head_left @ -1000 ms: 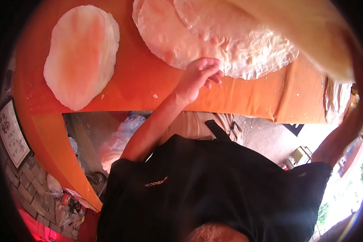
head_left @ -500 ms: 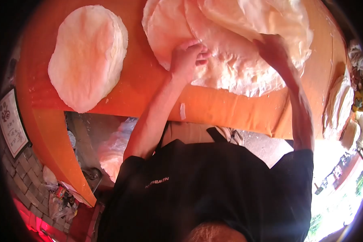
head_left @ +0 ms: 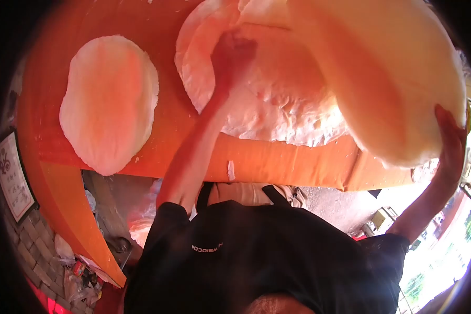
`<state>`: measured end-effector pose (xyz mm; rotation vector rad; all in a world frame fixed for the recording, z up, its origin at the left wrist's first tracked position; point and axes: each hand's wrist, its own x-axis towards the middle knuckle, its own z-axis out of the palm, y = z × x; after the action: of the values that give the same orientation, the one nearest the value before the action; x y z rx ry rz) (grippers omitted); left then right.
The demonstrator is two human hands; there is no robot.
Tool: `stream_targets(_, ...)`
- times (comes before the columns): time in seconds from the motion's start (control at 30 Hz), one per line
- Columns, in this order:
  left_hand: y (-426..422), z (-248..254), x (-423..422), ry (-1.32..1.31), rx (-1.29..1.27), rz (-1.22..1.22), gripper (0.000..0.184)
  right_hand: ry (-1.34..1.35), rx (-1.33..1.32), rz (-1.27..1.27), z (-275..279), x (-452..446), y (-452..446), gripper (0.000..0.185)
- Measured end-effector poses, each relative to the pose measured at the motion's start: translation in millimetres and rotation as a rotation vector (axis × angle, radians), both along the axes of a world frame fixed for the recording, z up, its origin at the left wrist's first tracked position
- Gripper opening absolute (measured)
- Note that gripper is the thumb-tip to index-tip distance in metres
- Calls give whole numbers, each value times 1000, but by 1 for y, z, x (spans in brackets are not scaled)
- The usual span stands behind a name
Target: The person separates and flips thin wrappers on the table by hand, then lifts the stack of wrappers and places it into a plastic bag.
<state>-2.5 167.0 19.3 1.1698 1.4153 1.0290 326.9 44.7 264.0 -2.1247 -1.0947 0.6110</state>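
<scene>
A large, thin, pale sheet [head_left: 382,73] hangs raised and curved at the right, its far side reaching the top of the view. My right hand [head_left: 451,128] holds it by its right edge, fingers closed on the rim. Beneath and left of it, a spread pile of similar soft sheets [head_left: 277,99] lies on the orange table, with a crinkled near edge. Over the left part of this pile is my left hand [head_left: 234,55], blurred, its fingers too smeared to make out. Farther left lies a separate oval stack of sheets [head_left: 110,104], touched by neither hand.
The orange table [head_left: 183,162] has a small pale scrap [head_left: 231,170] near its front edge. Below the table, a clear plastic bag [head_left: 144,222] lies at the left. A framed sign [head_left: 15,178] and bagged items [head_left: 81,285] are at the far left.
My right hand has moved from the pile out to the right and lifted a sheet with it. My left hand has moved up and slightly left over the pile. The view has shifted.
</scene>
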Motion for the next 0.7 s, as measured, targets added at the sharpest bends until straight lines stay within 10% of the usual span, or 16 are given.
stream_targets(0.13,69,10,0,482,346,-161,46,-81,-29,-142,37,44,-13,49)
stream_targets(0.43,119,5,24,699,172,-443,52,-865,-162,2,106,84,60,31)
stream_targets(0.5,117,-2,30,750,175,-450,54,-859,45,382,111,114,88,36)
stream_targets(0.7,116,5,35,761,338,-433,55,-1648,371,379,44,78,160,48)
